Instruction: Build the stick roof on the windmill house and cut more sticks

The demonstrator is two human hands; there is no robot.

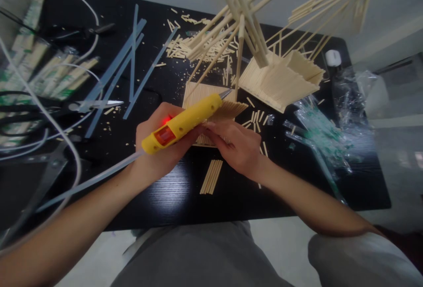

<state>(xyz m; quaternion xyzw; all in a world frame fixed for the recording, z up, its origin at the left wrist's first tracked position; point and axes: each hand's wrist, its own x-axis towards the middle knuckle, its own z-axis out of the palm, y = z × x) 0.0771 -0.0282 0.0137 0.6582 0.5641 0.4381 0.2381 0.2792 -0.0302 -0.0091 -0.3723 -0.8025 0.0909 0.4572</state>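
My left hand is closed around a yellow hot glue gun, whose metal nozzle points up and to the right. A red light glows on its body, and a glue stick trails from its rear. Close beside it, my right hand has its fingers pinched at the near edge of a panel of thin wooden sticks; what exactly lies between the fingertips is hidden. Beneath both hands is a flat stick base. A few short sticks lie side by side nearer my body.
Tall stick structures stand at the back right. Cut stick pieces litter the far middle. Scissors, loose glue sticks and packaged chopsticks lie left, with a white cable across. Plastic wrappers lie right.
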